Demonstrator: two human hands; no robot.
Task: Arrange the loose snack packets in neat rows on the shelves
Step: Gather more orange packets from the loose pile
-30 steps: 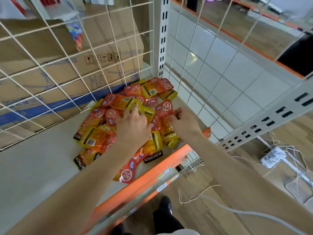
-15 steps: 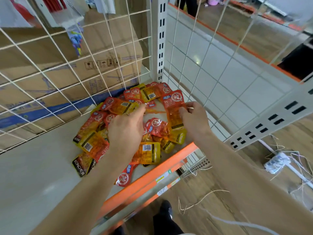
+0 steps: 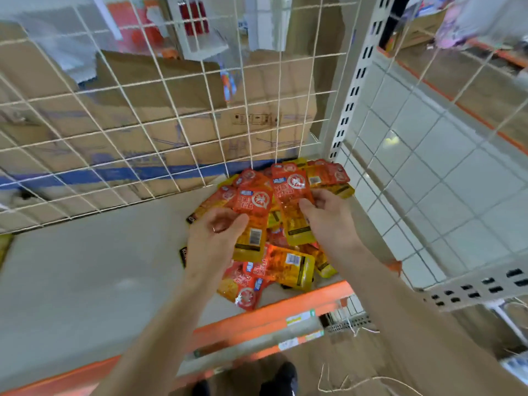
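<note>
A loose heap of red and yellow snack packets [image 3: 288, 267] lies in the right rear corner of the grey shelf [image 3: 85, 275]. My left hand [image 3: 213, 238] pinches one packet [image 3: 253, 212] by its side, held upright above the heap. My right hand [image 3: 328, 215] grips a second packet [image 3: 291, 201] just to the right, also lifted and upright. The two held packets nearly touch. More packets [image 3: 328, 172] lie behind them against the corner post.
A white wire grid [image 3: 143, 124] backs the shelf, with cardboard boxes [image 3: 185, 110] behind it. A perforated upright post [image 3: 351, 90] and another wire grid [image 3: 428, 138] close the right side. An orange rail [image 3: 271, 315] edges the shelf front. Cables [image 3: 357, 381] lie on the wooden floor.
Both hands have risen from the heap, each lifting a packet upright. The view has tilted upward and shifted left.
</note>
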